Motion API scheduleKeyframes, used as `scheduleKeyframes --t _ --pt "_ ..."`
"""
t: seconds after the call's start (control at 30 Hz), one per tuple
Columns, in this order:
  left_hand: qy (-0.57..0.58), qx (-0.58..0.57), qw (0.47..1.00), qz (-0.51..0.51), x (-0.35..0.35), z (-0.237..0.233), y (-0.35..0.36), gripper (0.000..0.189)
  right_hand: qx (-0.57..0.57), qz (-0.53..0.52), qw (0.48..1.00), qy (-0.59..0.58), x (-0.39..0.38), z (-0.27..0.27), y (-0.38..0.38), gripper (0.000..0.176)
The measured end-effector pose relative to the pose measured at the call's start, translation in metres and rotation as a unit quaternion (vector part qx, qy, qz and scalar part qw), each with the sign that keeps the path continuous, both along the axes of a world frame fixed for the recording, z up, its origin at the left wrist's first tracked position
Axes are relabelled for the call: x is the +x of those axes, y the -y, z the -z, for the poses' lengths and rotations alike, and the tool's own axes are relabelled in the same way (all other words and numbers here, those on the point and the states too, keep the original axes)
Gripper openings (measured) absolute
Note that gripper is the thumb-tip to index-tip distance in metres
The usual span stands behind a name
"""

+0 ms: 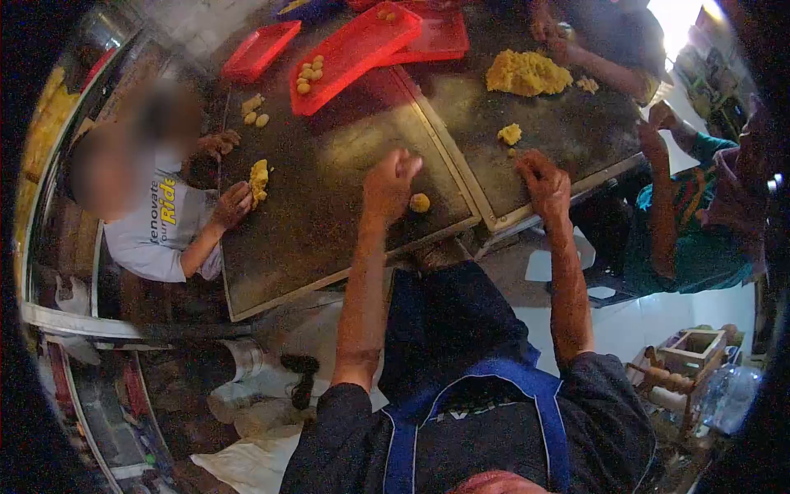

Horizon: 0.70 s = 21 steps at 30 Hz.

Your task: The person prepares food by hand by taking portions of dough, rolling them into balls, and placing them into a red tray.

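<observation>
My left hand (391, 183) is over the metal table, its fingers partly curled and smeared by motion; whether it holds anything is unclear. Just beside it, a small yellow dough ball (420, 202) rests near the table's front edge. My right hand (545, 183) hovers over the right table section, fingers bent together at the tips, and anything between them is too small to name. A little beyond its fingertips lie a small dough lump (510, 134) and a tiny dough bit (512, 152). Farther back sits a large crumbly yellow dough mass (528, 74).
Red trays (358, 58) stand at the back, one holding several dough balls (309, 74). At the left, a co-worker's hands (236, 204) are by a dough piece (259, 183). Other people's arms (605, 72) reach in at the right. A raised metal seam (436, 136) divides the table.
</observation>
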<state>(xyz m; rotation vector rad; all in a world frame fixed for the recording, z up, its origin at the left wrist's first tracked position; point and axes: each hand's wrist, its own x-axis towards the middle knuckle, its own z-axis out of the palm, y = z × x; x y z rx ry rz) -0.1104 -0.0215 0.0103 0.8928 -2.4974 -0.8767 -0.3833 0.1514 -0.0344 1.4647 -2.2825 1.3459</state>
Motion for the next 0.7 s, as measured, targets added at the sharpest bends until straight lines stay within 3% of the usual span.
scheduleKeyframes --t 0.07,0.13,0.27,0.33,0.37,0.43,0.47,0.53,0.6,0.63,0.67,0.7 --pt "-0.039 -0.273 0.940 -0.201 -0.031 0.032 -0.004 0.049 0.005 -0.007 1.000 0.012 0.003 -0.006 -0.003 0.020" --pt "-0.081 -0.222 0.948 -0.215 -0.035 0.067 -0.001 0.054 0.012 -0.017 0.999 0.025 0.003 -0.005 -0.006 0.020" --pt "-0.139 -0.153 0.950 -0.232 -0.012 0.061 -0.023 0.059 0.023 -0.025 0.999 0.021 0.004 -0.007 -0.008 0.019" --pt "0.018 -0.308 0.942 -0.130 0.008 0.050 -0.060 0.055 0.044 0.001 0.999 -0.024 -0.003 0.006 -0.003 0.020" --pt "0.012 -0.316 0.938 -0.142 0.015 0.051 -0.068 0.055 0.033 -0.009 0.999 -0.034 -0.002 0.007 -0.002 0.020" --pt "-0.069 -0.040 0.987 -0.141 0.017 0.051 -0.071 0.048 0.039 -0.005 0.999 -0.006 0.000 0.005 -0.003 0.021" --pt "-0.079 -0.048 0.985 -0.147 0.013 0.055 -0.046 0.048 0.030 -0.010 0.999 -0.015 0.000 0.005 -0.001 0.021" --pt "-0.102 -0.212 0.959 -0.157 0.004 0.054 0.032 0.039 0.014 -0.019 0.999 -0.026 0.001 0.004 -0.002 0.020" --pt "-0.265 -0.073 0.926 -0.259 -0.011 -0.027 0.072 0.042 0.011 -0.031 0.999 0.016 0.007 -0.003 -0.009 0.019" --pt "-0.402 -0.064 0.885 -0.224 -0.019 -0.050 0.086 0.046 0.011 -0.041 0.997 0.065 0.010 -0.009 -0.011 0.018" --pt "-0.530 -0.054 0.826 -0.183 -0.026 -0.064 0.098 0.050 -0.031 -0.045 0.998 0.002 0.013 -0.016 -0.010 0.015" --pt "-0.533 -0.056 0.824 -0.182 -0.025 -0.073 0.106 0.050 -0.033 -0.047 0.998 -0.001 0.012 -0.018 -0.009 0.015"
